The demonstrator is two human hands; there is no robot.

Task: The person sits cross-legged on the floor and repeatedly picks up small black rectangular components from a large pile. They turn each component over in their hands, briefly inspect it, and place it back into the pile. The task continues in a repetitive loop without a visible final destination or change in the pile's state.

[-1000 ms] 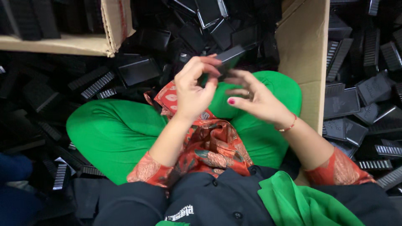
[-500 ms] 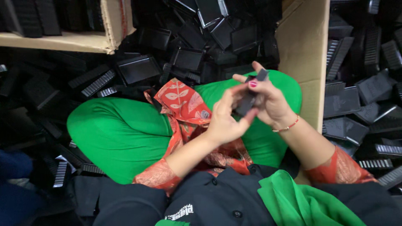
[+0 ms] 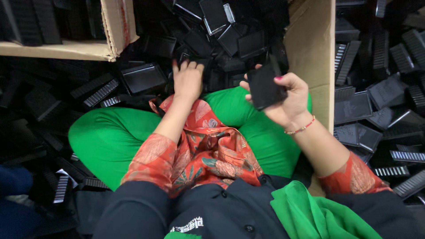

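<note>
Black plastic piece (image 3: 264,86) now sits gripped in the right hand (image 3: 287,99) alone, above the green lap; the left hand (image 3: 188,79) has let go and reaches, fingers spread, into the heap of black parts (image 3: 146,77) ahead; another pick-up seems under way.

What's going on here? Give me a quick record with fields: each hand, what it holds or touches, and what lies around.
Left hand: stretched forward, fingers down on the pile of black plastic parts; grip hidden.
Right hand: raised, holding a flat black rectangular piece.
Lap: green trousers with a red patterned cloth.
Surroundings: cardboard box wall on the right, another cardboard box upper left, more black parts on both sides.
</note>
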